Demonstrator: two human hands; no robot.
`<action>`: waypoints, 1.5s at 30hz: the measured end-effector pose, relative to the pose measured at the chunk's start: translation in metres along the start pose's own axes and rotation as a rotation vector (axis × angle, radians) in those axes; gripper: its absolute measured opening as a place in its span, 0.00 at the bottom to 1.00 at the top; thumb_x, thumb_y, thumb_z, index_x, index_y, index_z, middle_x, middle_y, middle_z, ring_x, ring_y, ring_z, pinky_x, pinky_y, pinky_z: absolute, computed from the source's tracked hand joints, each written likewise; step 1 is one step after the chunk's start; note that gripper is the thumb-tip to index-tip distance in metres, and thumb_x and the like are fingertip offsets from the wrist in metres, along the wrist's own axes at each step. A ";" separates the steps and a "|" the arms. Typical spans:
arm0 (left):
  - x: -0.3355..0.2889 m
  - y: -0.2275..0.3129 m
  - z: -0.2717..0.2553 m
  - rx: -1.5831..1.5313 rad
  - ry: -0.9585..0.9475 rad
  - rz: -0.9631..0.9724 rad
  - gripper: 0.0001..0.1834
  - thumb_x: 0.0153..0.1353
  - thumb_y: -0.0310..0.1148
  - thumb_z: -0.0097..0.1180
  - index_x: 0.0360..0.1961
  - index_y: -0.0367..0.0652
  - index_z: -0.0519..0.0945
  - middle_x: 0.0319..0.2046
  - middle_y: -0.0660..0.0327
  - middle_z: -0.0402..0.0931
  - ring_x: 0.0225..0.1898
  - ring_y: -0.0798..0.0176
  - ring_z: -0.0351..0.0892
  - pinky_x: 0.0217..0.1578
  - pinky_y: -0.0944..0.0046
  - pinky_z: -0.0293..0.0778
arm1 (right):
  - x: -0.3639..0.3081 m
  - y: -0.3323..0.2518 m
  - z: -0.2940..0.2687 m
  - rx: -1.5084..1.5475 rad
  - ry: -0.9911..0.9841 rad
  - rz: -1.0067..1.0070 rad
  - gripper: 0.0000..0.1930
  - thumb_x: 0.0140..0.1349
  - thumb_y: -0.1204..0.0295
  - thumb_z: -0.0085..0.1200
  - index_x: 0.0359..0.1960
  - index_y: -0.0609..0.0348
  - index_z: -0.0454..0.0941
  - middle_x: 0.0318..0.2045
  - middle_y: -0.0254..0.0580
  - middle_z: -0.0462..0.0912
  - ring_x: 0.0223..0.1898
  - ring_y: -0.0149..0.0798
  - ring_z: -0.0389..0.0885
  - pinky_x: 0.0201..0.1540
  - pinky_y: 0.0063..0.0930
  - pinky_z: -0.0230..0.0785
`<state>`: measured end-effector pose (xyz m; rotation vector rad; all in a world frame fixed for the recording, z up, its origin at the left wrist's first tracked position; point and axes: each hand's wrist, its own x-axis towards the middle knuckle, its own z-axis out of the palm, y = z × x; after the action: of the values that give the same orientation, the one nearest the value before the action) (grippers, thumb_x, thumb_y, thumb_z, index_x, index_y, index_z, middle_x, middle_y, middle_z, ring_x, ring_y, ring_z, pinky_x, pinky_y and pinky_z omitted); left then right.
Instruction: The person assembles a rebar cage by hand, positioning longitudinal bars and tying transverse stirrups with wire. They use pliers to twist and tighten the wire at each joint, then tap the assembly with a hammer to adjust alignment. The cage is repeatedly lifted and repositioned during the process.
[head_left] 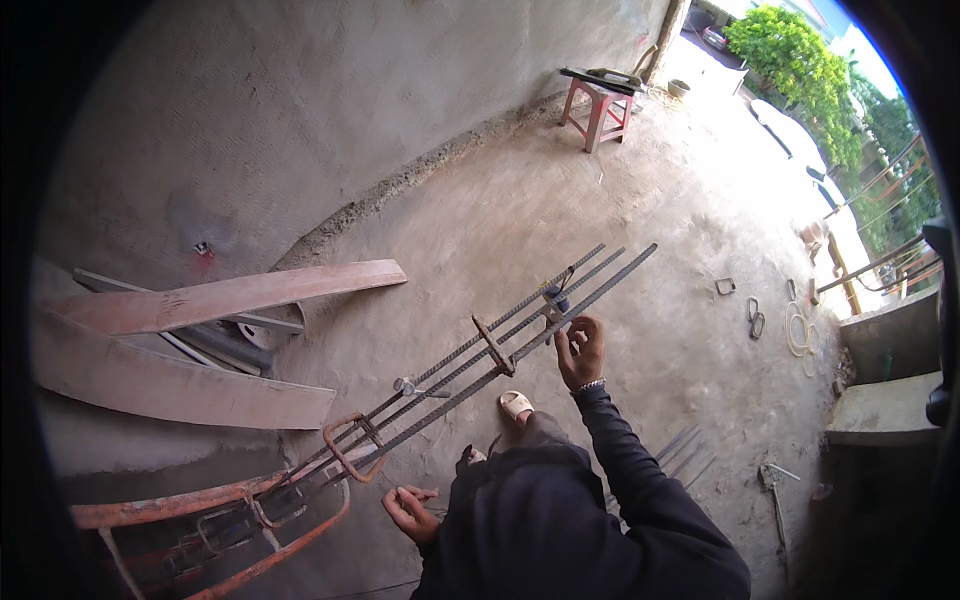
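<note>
Several ribbed steel bars [590, 295] run side by side from lower left to upper right. Rusty square stirrups stand around them, one stirrup [490, 343] near the middle and another [352, 447] lower down. A blue-and-grey piece [556, 303], its kind unclear, sits among the bars near their far end. Beside it is my right hand [583, 355], fingers curled toward the thumb at the nearest bar; whatever they pinch is too small to make out. My left hand [411, 514] is below the bars, apart from them, with its fingers partly spread. A hammer-like tool [420, 389] lies across the bars.
An orange metal frame [180, 508] is under the bars' lower end. Curved boards [190, 385] lie at left by the wall. A red-and-white stool [598, 115] stands farther off. Loose stirrups [755, 318], coiled cord [798, 330] and more bars [685, 455] lie on the floor at right.
</note>
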<state>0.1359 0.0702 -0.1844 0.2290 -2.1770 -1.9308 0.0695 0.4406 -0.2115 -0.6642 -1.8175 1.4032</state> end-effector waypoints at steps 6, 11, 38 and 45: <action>0.005 -0.002 -0.023 0.005 0.518 -0.056 0.10 0.77 0.31 0.45 0.43 0.33 0.65 0.41 0.50 0.70 0.35 0.61 0.80 0.39 0.60 0.85 | -0.015 -0.015 -0.014 -0.142 0.171 -0.205 0.17 0.66 0.74 0.59 0.54 0.61 0.71 0.54 0.50 0.75 0.51 0.41 0.75 0.52 0.35 0.68; -0.013 0.038 -0.069 0.437 0.378 0.284 0.08 0.72 0.26 0.53 0.36 0.33 0.71 0.40 0.50 0.73 0.32 0.59 0.71 0.34 0.59 0.69 | -0.074 -0.075 0.001 0.106 0.082 -0.379 0.16 0.65 0.78 0.52 0.55 0.61 0.67 0.54 0.55 0.73 0.50 0.43 0.73 0.54 0.38 0.67; 0.173 0.136 -0.062 0.966 -0.920 0.276 0.45 0.67 0.74 0.40 0.26 0.35 0.81 0.18 0.50 0.77 0.24 0.49 0.81 0.31 0.49 0.75 | -0.270 -0.149 0.000 -0.098 -0.373 -0.265 0.14 0.61 0.89 0.48 0.47 0.63 0.78 0.33 0.51 0.80 0.29 0.48 0.79 0.32 0.32 0.70; 0.199 0.146 -0.059 0.902 -1.194 0.014 0.48 0.67 0.75 0.38 0.28 0.32 0.82 0.20 0.49 0.77 0.26 0.51 0.81 0.33 0.54 0.74 | -0.286 -0.155 -0.013 -0.211 -0.300 -0.099 0.12 0.62 0.86 0.54 0.45 0.61 0.82 0.32 0.48 0.82 0.31 0.44 0.82 0.34 0.31 0.72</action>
<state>-0.0353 -0.0200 -0.0203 -1.0652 -3.5927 -0.9022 0.2559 0.1868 -0.1282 -0.4781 -2.2249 1.3111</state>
